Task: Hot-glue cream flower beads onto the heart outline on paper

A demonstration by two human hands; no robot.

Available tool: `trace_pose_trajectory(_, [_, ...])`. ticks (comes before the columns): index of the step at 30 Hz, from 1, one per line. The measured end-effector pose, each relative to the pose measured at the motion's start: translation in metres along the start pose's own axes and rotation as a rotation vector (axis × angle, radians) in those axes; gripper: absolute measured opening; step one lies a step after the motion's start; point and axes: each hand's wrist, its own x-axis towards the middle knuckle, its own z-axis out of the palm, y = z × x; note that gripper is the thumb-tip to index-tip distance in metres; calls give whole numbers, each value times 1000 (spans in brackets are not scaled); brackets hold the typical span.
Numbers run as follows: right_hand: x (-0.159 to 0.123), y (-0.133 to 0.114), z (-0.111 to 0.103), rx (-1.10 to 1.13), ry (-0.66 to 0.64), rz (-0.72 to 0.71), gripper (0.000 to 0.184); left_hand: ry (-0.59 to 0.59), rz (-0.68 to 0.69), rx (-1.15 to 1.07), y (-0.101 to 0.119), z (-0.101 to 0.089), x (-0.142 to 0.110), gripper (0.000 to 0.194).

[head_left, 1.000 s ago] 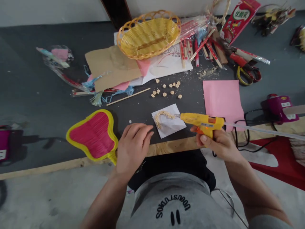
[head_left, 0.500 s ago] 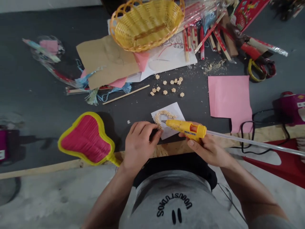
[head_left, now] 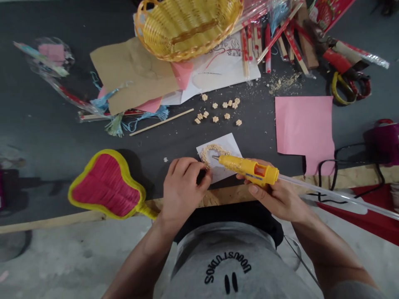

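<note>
My right hand (head_left: 274, 197) is wrapped round a yellow glue gun (head_left: 246, 168), a long clear glue stick (head_left: 336, 195) trailing from its back. The gun's metal tip points left, over a curved row of small pale wooden pieces (head_left: 215, 148) on a white paper square (head_left: 232, 143). At the paper's left edge, my left hand (head_left: 183, 182) has thumb and forefinger close together in a pinch by the lower left end of the row. Whatever sits between those fingertips is too small to make out. Behind the paper lie several loose flower-shaped wooden pieces (head_left: 227, 116).
A pink and yellow fan-shaped paddle (head_left: 107, 185) lies left, a thin stick (head_left: 162, 122) behind it. A yellow basket (head_left: 190, 33) rests on papers at the back. Right are pink paper (head_left: 302, 124), scissors (head_left: 343, 89) and a black cord (head_left: 335, 170) near the wooden table edge.
The glue gun and my right hand have shifted slightly right, its tip still over the paper. My left hand keeps its pinch. The camera view has shifted a little.
</note>
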Motion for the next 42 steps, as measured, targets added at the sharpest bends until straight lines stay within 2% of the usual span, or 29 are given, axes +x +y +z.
trace_pose_trajectory(6, [2,0,-1,-1,-57,14,34,2,9,-57,-3,-6,-1,6])
trace_pose_trajectory(10, [0,0,1,56,-32,10,29,3,-21,-112,-12,-12,-6,7])
trace_pose_trajectory(15, [2,-2,3,186,-48,19,24,64,49,-143,-21,-15,-9,13])
trace_pose_trajectory(20, [4,-1,6,320,-83,36,22,65,116,-165,-23,-16,-9,17])
trace_pose_trajectory(29, [-1,0,11,367,-76,37,22,66,137,-144,-23,-14,-10,16])
trace_pose_trajectory(34, [-2,-2,13,374,-70,49,29,69,140,-135,-22,-14,-11,16])
trace_pose_trajectory(42, [-3,3,14,303,-80,73,22,70,160,-122,-22,-17,-11,16])
